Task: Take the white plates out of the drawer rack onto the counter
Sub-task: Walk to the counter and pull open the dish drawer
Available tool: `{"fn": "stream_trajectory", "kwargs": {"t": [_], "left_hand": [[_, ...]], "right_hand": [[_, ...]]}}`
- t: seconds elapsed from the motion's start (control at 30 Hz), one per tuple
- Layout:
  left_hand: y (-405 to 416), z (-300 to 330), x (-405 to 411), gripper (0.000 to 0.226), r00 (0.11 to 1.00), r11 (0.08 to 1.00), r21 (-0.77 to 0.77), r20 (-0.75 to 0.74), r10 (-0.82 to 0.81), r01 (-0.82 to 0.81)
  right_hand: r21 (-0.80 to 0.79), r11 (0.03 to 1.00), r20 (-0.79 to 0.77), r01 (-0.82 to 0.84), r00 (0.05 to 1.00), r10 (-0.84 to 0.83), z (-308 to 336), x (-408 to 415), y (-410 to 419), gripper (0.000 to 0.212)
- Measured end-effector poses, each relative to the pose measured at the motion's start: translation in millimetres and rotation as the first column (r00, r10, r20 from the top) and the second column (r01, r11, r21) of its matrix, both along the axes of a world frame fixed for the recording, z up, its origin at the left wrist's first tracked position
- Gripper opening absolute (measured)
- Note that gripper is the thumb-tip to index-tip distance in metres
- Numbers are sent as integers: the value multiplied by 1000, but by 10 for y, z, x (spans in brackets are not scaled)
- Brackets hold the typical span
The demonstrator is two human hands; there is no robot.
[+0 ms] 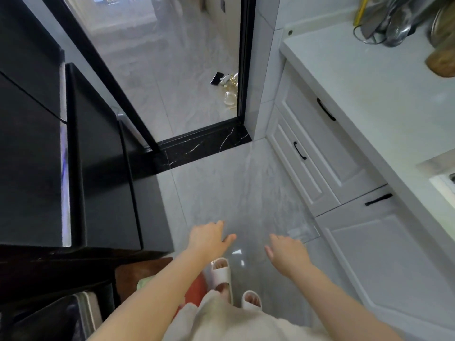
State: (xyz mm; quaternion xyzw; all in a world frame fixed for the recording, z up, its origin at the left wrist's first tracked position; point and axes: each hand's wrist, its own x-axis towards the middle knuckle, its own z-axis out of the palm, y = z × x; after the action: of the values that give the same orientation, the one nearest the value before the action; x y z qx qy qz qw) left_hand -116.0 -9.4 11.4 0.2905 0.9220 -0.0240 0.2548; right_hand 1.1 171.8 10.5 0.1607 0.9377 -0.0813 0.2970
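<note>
My left hand and my right hand reach forward over the grey floor, both empty with fingers loosely spread. The white counter runs along the right side. Below it are white cabinet fronts, all shut: a drawer with a black handle, a second drawer with a black handle and a third front with a black handle. No white plates and no drawer rack show in this view.
A black fridge fills the left. A glass sliding door with a black frame and black threshold lies ahead. Utensils in a holder stand at the counter's far end. A sink edge shows at right.
</note>
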Motion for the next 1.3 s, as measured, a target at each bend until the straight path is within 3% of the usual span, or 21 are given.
{"fn": "stream_trajectory", "kwargs": {"t": [0.27,0.5,0.67,1.0,1.3], "left_hand": [[-121,-70,-464,60,1000,1000,-20,0,-20,20],[-77,-44,-810,56,998,997,-58,41,56,-53],[128,-40,-1111,56,971,975,-47,96,220,-217],[640,19,-1797,61,937,941,-41,89,338,-336],[559,91,-2499,60,927,929,-51,60,370,-367]], "right_hand": [[56,998,-57,-37,998,41,72,-597,-55,39],[62,994,-68,-94,993,99,124,-1127,69,40],[37,989,-61,-143,987,145,145,-1602,340,40],[17,971,-151,-239,959,239,49,-2481,798,42],[22,970,-160,-243,957,243,-9,-3158,765,43]]}}
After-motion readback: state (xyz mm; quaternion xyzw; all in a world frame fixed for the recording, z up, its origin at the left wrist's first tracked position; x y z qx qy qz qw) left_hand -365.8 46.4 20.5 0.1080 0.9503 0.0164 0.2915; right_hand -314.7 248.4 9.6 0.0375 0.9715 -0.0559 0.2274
